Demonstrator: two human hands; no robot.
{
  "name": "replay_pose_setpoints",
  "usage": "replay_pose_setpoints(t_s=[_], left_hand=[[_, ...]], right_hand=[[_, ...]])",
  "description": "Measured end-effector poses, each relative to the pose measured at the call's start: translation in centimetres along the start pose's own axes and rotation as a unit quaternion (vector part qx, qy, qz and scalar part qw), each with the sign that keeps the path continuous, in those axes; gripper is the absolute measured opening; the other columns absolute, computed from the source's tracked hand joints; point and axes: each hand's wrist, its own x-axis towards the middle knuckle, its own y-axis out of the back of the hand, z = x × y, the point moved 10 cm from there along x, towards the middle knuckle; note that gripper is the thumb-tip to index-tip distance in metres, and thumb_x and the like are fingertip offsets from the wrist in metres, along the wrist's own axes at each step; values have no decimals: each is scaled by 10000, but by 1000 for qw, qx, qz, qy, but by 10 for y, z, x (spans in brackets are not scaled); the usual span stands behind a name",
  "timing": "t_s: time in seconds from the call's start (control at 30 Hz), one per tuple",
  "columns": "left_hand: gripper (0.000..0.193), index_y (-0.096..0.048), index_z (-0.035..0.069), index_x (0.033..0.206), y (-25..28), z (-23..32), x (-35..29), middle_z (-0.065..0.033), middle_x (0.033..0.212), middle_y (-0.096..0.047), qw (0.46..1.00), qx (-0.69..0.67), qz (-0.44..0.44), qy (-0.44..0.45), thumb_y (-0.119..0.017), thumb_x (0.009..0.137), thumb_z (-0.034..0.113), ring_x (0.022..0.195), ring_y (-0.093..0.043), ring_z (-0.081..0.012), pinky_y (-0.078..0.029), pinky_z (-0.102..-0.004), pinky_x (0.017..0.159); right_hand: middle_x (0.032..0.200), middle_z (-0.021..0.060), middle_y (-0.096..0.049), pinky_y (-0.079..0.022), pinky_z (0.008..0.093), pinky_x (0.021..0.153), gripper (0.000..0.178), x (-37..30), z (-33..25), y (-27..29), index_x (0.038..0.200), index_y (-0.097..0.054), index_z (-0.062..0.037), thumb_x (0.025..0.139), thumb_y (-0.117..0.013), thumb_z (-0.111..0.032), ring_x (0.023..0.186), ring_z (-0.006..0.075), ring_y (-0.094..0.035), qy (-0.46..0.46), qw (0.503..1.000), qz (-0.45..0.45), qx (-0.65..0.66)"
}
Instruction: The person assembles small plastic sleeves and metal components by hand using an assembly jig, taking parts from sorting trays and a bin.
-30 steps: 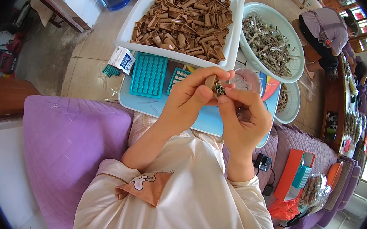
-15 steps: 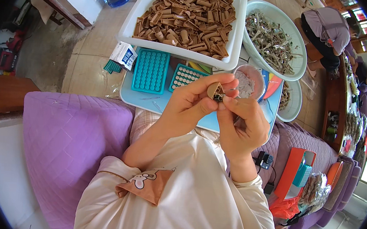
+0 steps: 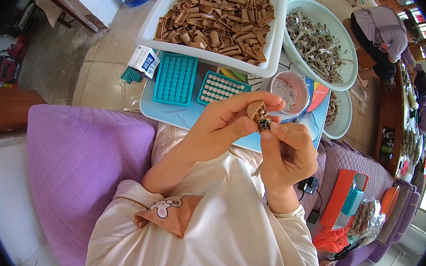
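Note:
My left hand (image 3: pixel 218 128) pinches a small brown plastic shell (image 3: pixel 255 109), curved on its back, between thumb and fingers. At the open side of the shell sits a small dark and shiny piece (image 3: pixel 264 123), perhaps an electronic part. My right hand (image 3: pixel 292 152) is closed with thumb and forefinger on this piece. Both hands are close together above the near edge of a light blue table (image 3: pixel 174 117). Beyond them a white tub (image 3: pixel 277 37) is heaped with similar brown plastic shells (image 3: pixel 218 19).
On the table are a teal tray (image 3: pixel 175 79), a second teal tray (image 3: pixel 221 89) filled with round white pieces, and a pink bowl (image 3: pixel 305 93) of white bits. A pale green basin (image 3: pixel 352 59) holds tangled parts. Another person (image 3: pixel 381 33) bends at the right. A purple sofa (image 3: pixel 88 172) is beside me.
The shell is tilted more, so its open side and the dark piece show more. My right hand has shifted slightly right and down, still at the piece.

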Motion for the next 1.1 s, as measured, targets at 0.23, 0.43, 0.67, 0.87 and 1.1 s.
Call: replay_pose_setpoints(t_s=[0.23, 0.43, 0.67, 0.87, 1.1], left_hand=[[531, -371, -53, 1175, 3, -1, 0, -157, 1136, -473, 997, 68, -18, -9, -521, 808, 300, 1046, -470, -201, -416, -332, 860], [420, -379, 33, 1210, 11, -8, 2, -91, 1139, -481, 999, 21, -1, 45, -492, 843, 206, 895, -514, -109, -467, -217, 677], [472, -338, 34, 1220, 17, -17, 1, -110, 1151, -474, 996, -53, 34, 66, -490, 836, 260, 861, -544, -114, -494, -196, 547], [324, -402, 35, 1140, 20, -10, 1, -94, 1129, -485, 998, -21, 53, 33, -431, 868, 208, 839, -544, -111, -495, -199, 527], [336, -386, 35, 1145, 35, 5, 4, -113, 1079, -518, 987, 52, 152, -24, -410, 878, 238, 817, -564, -110, -416, -161, 416]], right_hand=[[653, 72, -558, -361, 185, 402, 156, 4, -4, -6, 771, -568, 20, 644, -638, 76, 478, 85, -480, -4, 999, -20, -28], [755, 65, -524, -373, 183, 458, 121, 7, 5, -21, 816, -595, -10, 701, -626, 11, 583, 98, -499, 7, 992, -92, -87], [834, 77, -496, -441, 239, 499, 160, 11, 5, -29, 850, -608, -31, 700, -612, 24, 583, 152, -541, 18, 986, -126, -104], [819, 70, -529, -431, 221, 504, 143, 13, 5, -28, 808, -599, -17, 673, -641, 1, 658, 139, -532, 28, 986, -107, -126], [809, 85, -533, -434, 232, 501, 173, 11, 23, -27, 863, -553, -7, 701, -600, 29, 587, 148, -535, -65, 989, -98, -88]])
